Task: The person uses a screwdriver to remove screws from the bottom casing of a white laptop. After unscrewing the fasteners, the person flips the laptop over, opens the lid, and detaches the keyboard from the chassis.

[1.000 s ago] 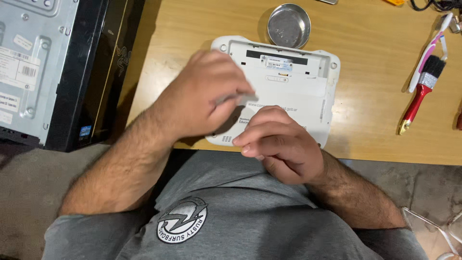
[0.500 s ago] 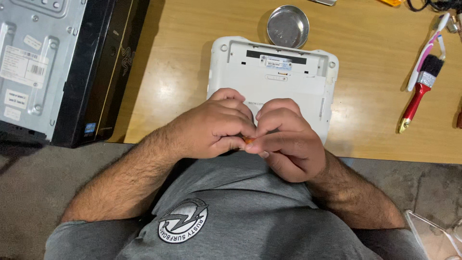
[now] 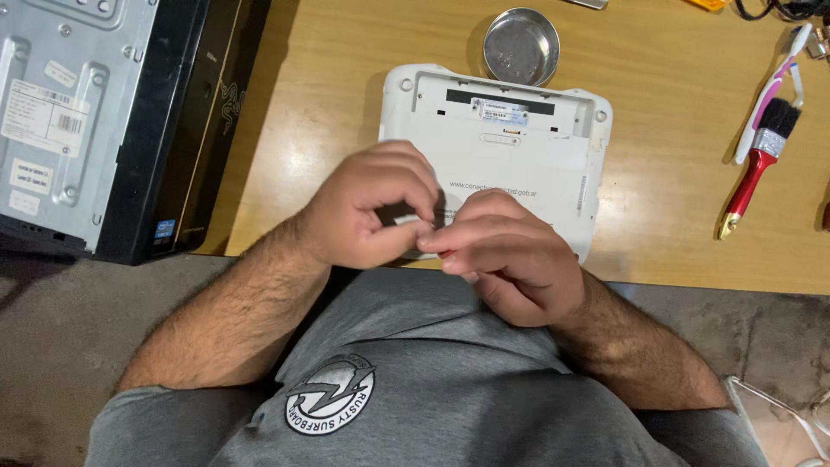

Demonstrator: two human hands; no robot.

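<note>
A white netbook (image 3: 519,156) lies bottom side up on the wooden table (image 3: 674,147), its near edge at the table's front. My left hand (image 3: 372,207) and my right hand (image 3: 510,255) meet over that near edge. Their fingertips pinch together on something very small between them, too small to identify. Both hands hide the netbook's front part.
A round metal dish (image 3: 520,45) stands just behind the netbook. A red-handled paintbrush (image 3: 756,164) and a pink-and-white toothbrush (image 3: 769,95) lie at the right. A desktop computer case (image 3: 86,121) stands at the left, beside the table.
My hands have shifted up from the table's front edge onto the netbook's near edge, still pressed together at the fingertips. One second ago the left hand lay flat on the netbook.
</note>
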